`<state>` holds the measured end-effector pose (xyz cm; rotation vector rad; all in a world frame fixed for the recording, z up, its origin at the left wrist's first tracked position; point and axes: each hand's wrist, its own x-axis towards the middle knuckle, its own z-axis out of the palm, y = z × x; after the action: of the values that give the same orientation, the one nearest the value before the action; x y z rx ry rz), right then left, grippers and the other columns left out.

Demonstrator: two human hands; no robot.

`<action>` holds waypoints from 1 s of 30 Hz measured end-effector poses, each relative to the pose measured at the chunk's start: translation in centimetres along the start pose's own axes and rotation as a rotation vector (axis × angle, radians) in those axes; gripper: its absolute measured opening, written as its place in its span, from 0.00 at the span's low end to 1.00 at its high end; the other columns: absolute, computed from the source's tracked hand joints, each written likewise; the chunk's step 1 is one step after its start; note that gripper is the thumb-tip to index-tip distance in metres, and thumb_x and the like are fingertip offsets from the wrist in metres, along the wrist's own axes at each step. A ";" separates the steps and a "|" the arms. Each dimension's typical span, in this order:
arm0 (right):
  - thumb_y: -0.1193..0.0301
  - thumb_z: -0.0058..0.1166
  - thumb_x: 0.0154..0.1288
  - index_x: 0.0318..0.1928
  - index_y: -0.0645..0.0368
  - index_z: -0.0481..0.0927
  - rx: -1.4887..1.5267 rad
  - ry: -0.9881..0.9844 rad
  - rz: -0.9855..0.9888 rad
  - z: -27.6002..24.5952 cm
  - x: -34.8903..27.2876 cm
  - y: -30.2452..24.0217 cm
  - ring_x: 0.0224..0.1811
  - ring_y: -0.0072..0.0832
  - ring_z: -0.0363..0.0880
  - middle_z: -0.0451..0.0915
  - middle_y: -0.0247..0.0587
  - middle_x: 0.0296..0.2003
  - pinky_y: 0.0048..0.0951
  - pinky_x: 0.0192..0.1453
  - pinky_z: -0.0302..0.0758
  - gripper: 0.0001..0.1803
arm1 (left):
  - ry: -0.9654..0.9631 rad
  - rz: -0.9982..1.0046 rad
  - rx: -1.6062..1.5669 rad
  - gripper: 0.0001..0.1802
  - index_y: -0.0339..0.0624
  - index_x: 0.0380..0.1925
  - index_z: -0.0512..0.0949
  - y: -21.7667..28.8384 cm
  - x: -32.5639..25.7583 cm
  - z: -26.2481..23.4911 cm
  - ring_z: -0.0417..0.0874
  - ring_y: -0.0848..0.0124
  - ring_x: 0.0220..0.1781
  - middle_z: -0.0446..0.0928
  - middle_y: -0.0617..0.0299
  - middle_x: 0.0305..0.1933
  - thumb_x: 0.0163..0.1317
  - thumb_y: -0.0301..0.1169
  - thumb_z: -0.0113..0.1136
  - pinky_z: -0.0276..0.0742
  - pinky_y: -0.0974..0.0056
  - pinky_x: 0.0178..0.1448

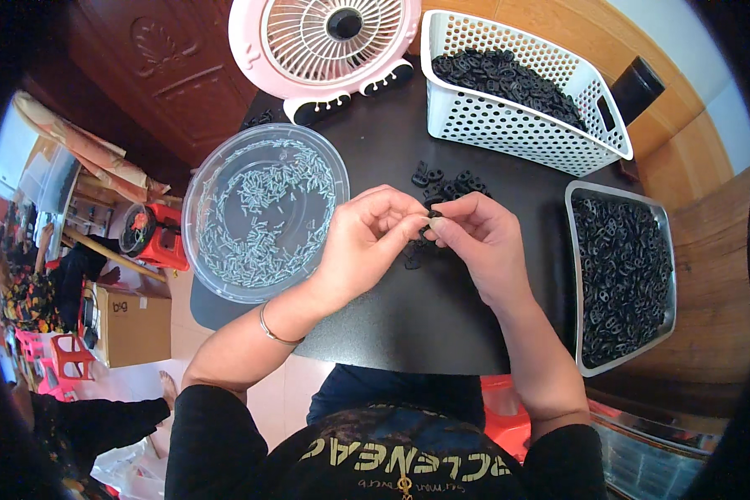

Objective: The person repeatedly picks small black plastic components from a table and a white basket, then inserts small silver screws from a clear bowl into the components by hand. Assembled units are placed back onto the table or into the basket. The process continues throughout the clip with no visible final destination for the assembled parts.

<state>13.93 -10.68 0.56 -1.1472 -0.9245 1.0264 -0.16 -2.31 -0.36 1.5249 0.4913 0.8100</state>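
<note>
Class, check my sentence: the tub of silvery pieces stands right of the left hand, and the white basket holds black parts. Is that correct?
One thing is wrong: in the head view, the tub of silvery pieces stands left of the left hand. The white basket does hold black parts.

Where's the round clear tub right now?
In the head view, the round clear tub sits on the left part of the dark table, just left of the left hand and below the pink fan.
</note>
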 end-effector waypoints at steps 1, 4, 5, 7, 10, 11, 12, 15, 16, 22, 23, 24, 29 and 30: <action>0.80 0.53 0.57 0.37 0.64 0.75 0.017 0.002 0.005 -0.1 0.0 0.0 0.34 0.20 0.78 0.78 0.37 0.33 0.19 0.40 0.74 0.06 | -0.008 0.030 0.078 0.04 0.35 0.32 0.74 0.2 0.0 -0.1 0.75 0.82 0.29 0.76 0.65 0.28 0.58 0.24 0.55 0.71 0.78 0.33; 0.80 0.52 0.57 0.36 0.64 0.74 0.033 0.016 -0.014 0.0 0.1 0.1 0.34 0.20 0.77 0.78 0.36 0.32 0.19 0.40 0.74 0.06 | -0.022 -0.014 -0.038 0.05 0.35 0.31 0.74 0.6 0.3 0.1 0.75 0.81 0.29 0.76 0.64 0.28 0.59 0.26 0.54 0.71 0.77 0.33; 0.80 0.52 0.57 0.36 0.64 0.74 0.014 0.027 -0.043 0.1 0.1 0.1 0.34 0.20 0.77 0.78 0.36 0.32 0.19 0.41 0.74 0.06 | -0.025 -0.052 -0.136 0.05 0.35 0.31 0.74 0.7 0.4 0.2 0.75 0.81 0.29 0.75 0.64 0.27 0.59 0.27 0.54 0.71 0.77 0.33; 0.80 0.53 0.56 0.35 0.63 0.75 -0.046 0.058 -0.146 0.2 0.1 0.4 0.35 0.20 0.77 0.78 0.35 0.31 0.19 0.40 0.74 0.05 | -0.048 -0.068 -0.104 0.07 0.35 0.31 0.73 0.6 0.7 -0.2 0.75 0.80 0.28 0.75 0.64 0.26 0.62 0.29 0.51 0.70 0.76 0.32; 0.81 0.54 0.54 0.33 0.62 0.76 -0.187 0.107 -0.339 0.1 0.1 1.0 0.36 0.20 0.76 0.77 0.35 0.31 0.19 0.39 0.74 0.05 | -0.098 -0.109 -0.096 0.10 0.36 0.31 0.72 0.5 0.7 -0.5 0.75 0.78 0.27 0.74 0.63 0.25 0.63 0.32 0.48 0.70 0.75 0.31; 0.82 0.55 0.53 0.32 0.61 0.76 -0.248 0.117 -0.383 0.1 0.2 1.0 0.36 0.21 0.76 0.77 0.35 0.31 0.20 0.39 0.74 0.05 | -0.116 -0.125 -0.100 0.11 0.36 0.30 0.72 0.4 0.7 -0.5 0.75 0.78 0.27 0.74 0.63 0.25 0.64 0.33 0.48 0.69 0.75 0.31; 0.82 0.55 0.52 0.31 0.61 0.77 -0.309 0.127 -0.427 0.1 0.2 0.9 0.36 0.21 0.76 0.77 0.35 0.32 0.20 0.39 0.74 0.06 | -0.126 -0.132 -0.114 0.10 0.37 0.30 0.72 0.6 0.7 -0.6 0.75 0.77 0.26 0.74 0.63 0.25 0.64 0.33 0.48 0.70 0.75 0.30; 0.83 0.56 0.49 0.29 0.60 0.77 -0.534 0.142 -0.520 -0.2 0.2 0.9 0.36 0.21 0.77 0.76 0.38 0.34 0.21 0.39 0.75 0.07 | -0.141 -0.168 -0.159 0.09 0.37 0.29 0.72 0.9 0.6 -0.5 0.75 0.77 0.24 0.74 0.63 0.24 0.63 0.32 0.49 0.70 0.75 0.27; 0.83 0.55 0.49 0.29 0.59 0.77 -0.537 0.139 -0.522 -0.1 0.2 0.8 0.36 0.22 0.77 0.76 0.38 0.35 0.22 0.40 0.75 0.07 | -0.135 -0.189 -0.175 0.09 0.37 0.29 0.72 0.9 0.6 -0.5 0.75 0.77 0.23 0.74 0.63 0.24 0.63 0.32 0.49 0.70 0.75 0.26; 0.82 0.52 0.54 0.34 0.61 0.76 -0.327 0.110 -0.355 0.4 0.1 0.6 0.36 0.22 0.77 0.76 0.37 0.35 0.22 0.42 0.75 0.06 | -0.107 -0.241 -0.227 0.08 0.37 0.29 0.72 0.8 0.6 -0.7 0.75 0.79 0.22 0.74 0.64 0.24 0.62 0.31 0.51 0.70 0.76 0.24; 0.81 0.51 0.55 0.35 0.62 0.76 -0.247 0.098 -0.292 0.4 0.0 0.5 0.36 0.21 0.77 0.75 0.36 0.35 0.21 0.42 0.75 0.06 | -0.106 -0.253 -0.235 0.08 0.37 0.29 0.73 0.9 0.6 -0.7 0.75 0.80 0.22 0.74 0.64 0.24 0.61 0.31 0.51 0.70 0.76 0.24; 0.81 0.51 0.57 0.36 0.62 0.75 -0.168 0.087 -0.228 0.5 0.0 0.4 0.37 0.21 0.76 0.75 0.36 0.34 0.21 0.42 0.75 0.06 | -0.108 -0.245 -0.233 0.08 0.37 0.28 0.73 0.8 0.6 -0.7 0.75 0.80 0.22 0.74 0.64 0.24 0.61 0.31 0.51 0.70 0.76 0.24; 0.79 0.50 0.59 0.39 0.65 0.74 -0.079 0.019 -0.088 0.4 -0.1 -0.2 0.36 0.19 0.77 0.75 0.36 0.34 0.19 0.42 0.74 0.07 | -0.111 -0.209 -0.204 0.06 0.37 0.28 0.73 0.7 0.6 -0.6 0.75 0.79 0.22 0.74 0.63 0.23 0.61 0.28 0.51 0.70 0.77 0.23; 0.79 0.50 0.58 0.39 0.65 0.74 -0.084 0.018 -0.074 0.3 -0.2 -0.2 0.35 0.19 0.77 0.75 0.37 0.34 0.19 0.41 0.74 0.07 | -0.113 -0.207 -0.199 0.06 0.37 0.28 0.73 0.6 0.6 -0.6 0.75 0.79 0.22 0.74 0.63 0.24 0.61 0.28 0.52 0.70 0.77 0.23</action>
<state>13.60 -10.76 0.78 -1.1811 -0.9967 0.9236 -0.31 -1.54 0.33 1.3040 0.4621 0.5905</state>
